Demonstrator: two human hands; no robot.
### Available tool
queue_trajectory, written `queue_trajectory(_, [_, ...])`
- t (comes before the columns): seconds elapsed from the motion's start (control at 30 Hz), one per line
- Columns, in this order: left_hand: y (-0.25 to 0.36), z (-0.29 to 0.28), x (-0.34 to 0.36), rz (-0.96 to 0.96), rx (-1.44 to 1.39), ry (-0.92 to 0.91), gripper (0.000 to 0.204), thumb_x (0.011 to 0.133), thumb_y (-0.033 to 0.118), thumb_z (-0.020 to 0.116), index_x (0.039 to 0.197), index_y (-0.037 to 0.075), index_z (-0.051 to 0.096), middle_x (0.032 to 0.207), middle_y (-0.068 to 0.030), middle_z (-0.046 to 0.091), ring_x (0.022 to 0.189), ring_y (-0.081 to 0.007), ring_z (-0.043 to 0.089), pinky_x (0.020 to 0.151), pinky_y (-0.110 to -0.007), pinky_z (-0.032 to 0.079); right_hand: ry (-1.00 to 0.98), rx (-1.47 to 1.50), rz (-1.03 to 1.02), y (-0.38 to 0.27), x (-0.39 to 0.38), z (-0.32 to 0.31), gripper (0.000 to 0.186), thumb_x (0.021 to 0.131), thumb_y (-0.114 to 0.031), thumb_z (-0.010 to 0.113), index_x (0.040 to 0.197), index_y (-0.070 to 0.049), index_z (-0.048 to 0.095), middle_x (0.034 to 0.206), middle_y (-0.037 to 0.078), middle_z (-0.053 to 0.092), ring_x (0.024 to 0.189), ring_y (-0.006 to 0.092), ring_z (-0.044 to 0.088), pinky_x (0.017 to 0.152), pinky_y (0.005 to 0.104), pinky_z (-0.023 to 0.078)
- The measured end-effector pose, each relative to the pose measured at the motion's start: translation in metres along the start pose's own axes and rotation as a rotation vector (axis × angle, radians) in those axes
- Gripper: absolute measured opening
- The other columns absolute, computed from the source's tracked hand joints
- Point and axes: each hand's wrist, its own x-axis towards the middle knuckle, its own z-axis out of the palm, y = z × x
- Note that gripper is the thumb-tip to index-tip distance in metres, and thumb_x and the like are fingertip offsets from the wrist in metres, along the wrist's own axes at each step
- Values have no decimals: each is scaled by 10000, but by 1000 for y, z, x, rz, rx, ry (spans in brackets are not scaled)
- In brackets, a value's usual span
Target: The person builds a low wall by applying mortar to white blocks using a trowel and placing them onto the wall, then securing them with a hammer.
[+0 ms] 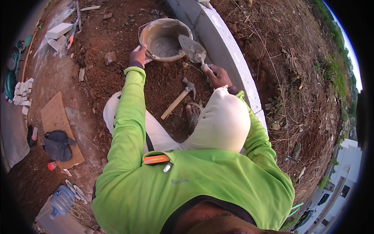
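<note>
My left hand (pixel 139 56) grips the near left rim of a round bucket (pixel 145 36) with grey mortar (pixel 165 46) on its bottom and smeared up its walls. In my right hand (pixel 219 75) is the handle of a pointed trowel (pixel 192 47), its blade reaching over the bucket's right rim with mortar on it. The fingers of my right hand are wrapped round the handle. A claw hammer (pixel 176 102) with a wooden handle lies on the soil between my legs, close to my foot (pixel 192 115).
A low wall of pale blocks (pixel 228 50) curves along my right side. To the left lie white block pieces (pixel 59 31), a handsaw (pixel 72 35), a brown board (pixel 57 113) with a dark bag (pixel 59 145), and a water jug (pixel 61 200). Dry grass (pixel 288 78) covers the ground beyond the wall.
</note>
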Motion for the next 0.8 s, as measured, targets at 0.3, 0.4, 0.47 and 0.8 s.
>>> queue_trajectory(0.3, [-3, -5, -3, 16, 55, 8, 694, 1015, 284, 666, 1585, 73, 332, 1330, -121, 637, 1120, -286, 670, 904, -531, 580, -237, -95, 22, 24, 28, 15, 700, 1054, -621, 411, 1070, 30, 669, 847, 165, 681, 828, 267, 655, 818, 431, 505])
queue_trajectory(0.4, [-9, 0, 0, 23, 77, -28, 702, 1011, 301, 673, 1589, 90, 335, 1323, -116, 643, 1113, -274, 670, 911, -524, 569, -228, 46, 44, 82, -21, -3, 575, 1048, -529, 513, 1106, 24, 663, 893, 183, 711, 882, 309, 681, 862, 448, 500])
queue_trajectory(0.47, [-9, 14, -4, 22, 27, -24, 713, 1009, 310, 676, 1594, 92, 330, 1363, -120, 619, 1125, -273, 661, 913, -507, 567, -83, 141, -122, 135, -32, 4, 519, 1026, -489, 575, 1121, 14, 662, 883, 175, 711, 864, 299, 688, 841, 435, 510])
queue_trajectory(0.8, [-9, 4, -25, 96, 55, 22, 710, 1007, 292, 672, 1581, 50, 331, 1369, -159, 608, 1076, -290, 679, 815, -483, 613, 45, -743, -257, -14, -29, -5, 445, 897, -285, 681, 1338, -253, 632, 995, 112, 698, 898, 376, 709, 784, 508, 555])
